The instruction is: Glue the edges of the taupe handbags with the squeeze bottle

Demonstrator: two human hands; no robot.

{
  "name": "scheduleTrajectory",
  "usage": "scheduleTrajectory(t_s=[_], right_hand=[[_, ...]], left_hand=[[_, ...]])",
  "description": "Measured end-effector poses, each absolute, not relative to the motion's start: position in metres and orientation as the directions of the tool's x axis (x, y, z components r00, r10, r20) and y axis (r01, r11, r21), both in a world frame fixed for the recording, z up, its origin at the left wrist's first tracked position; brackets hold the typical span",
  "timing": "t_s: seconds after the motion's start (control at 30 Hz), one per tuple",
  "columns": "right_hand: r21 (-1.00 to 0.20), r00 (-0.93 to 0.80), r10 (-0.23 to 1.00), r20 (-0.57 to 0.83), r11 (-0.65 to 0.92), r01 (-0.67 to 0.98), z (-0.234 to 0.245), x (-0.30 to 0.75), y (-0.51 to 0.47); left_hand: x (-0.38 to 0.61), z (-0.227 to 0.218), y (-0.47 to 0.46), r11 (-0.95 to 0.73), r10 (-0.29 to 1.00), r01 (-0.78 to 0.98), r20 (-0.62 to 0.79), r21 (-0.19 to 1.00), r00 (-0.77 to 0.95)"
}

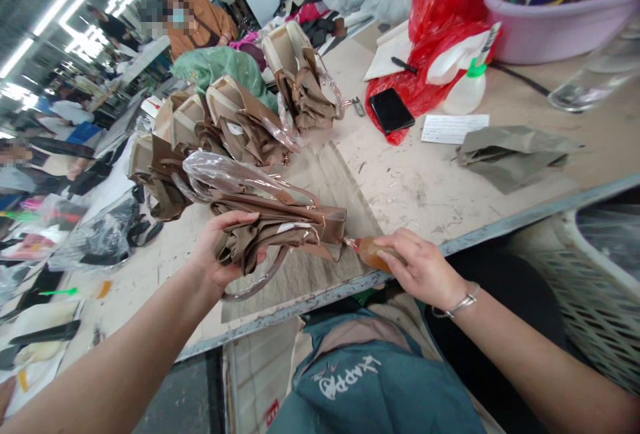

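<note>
My left hand (220,254) is closed around a folded brown handbag (280,224) with plastic-wrapped handles, holding it on its side over a grey-brown cloth mat (320,181). My right hand (420,264) grips a small amber squeeze bottle (373,253). The bottle's nozzle touches the bag's right end. A silver bracelet circles my right wrist.
Several more brown bags (225,121) lie stacked behind. A black phone (391,111) lies on a red plastic bag (440,27), beside a white bottle (465,91), a paper slip (453,129) and a grey cloth (510,154). A lilac basin (550,27) sits far right, a white basket (595,287) below. Another person (193,17) works opposite.
</note>
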State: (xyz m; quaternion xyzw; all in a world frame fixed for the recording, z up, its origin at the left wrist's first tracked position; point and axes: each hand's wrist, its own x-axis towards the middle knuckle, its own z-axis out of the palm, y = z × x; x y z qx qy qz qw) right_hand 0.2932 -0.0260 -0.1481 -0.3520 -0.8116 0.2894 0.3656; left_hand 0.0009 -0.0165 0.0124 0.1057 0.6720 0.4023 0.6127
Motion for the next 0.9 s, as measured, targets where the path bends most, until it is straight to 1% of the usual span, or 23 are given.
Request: scheduleTrajectory(t_s=[0.07,0.2,0.4,0.47,0.6,0.77,0.83,0.9], right_hand=[[-0.717,-0.475,0.777,0.412,0.599,0.357,-0.149,0.294,-0.025],[-0.702,-0.522,0.742,0.419,0.630,0.332,-0.150,0.293,-0.020],[-0.664,-0.415,0.775,0.477,0.627,0.408,-0.154,0.293,-0.010],[-0.676,-0.438,0.773,0.459,0.624,0.392,-0.153,0.293,-0.012],[-0.709,-0.537,0.743,0.399,0.622,0.333,-0.152,0.293,-0.016],[-0.658,-0.458,0.768,0.447,0.630,0.413,-0.155,0.300,-0.009],[-0.650,-0.483,0.755,0.445,0.643,0.406,-0.156,0.302,-0.007],[-0.660,-0.547,0.729,0.412,0.652,0.372,-0.156,0.303,-0.008]], left_hand=[[0.001,0.012,-0.016,0.651,0.641,-0.350,-0.735,0.674,-0.223],[0.003,0.012,-0.013,0.648,0.639,-0.341,-0.730,0.681,-0.245],[0.007,0.012,-0.008,0.636,0.663,-0.365,-0.723,0.681,-0.194],[0.008,0.012,-0.005,0.639,0.651,-0.373,-0.731,0.673,-0.204],[0.012,0.012,0.001,0.649,0.633,-0.351,-0.735,0.675,-0.245],[0.014,0.011,0.006,0.648,0.636,-0.350,-0.733,0.677,-0.242],[0.015,0.010,0.007,0.645,0.634,-0.359,-0.735,0.674,-0.241],[0.016,0.010,0.008,0.632,0.613,-0.407,-0.746,0.660,-0.259]])
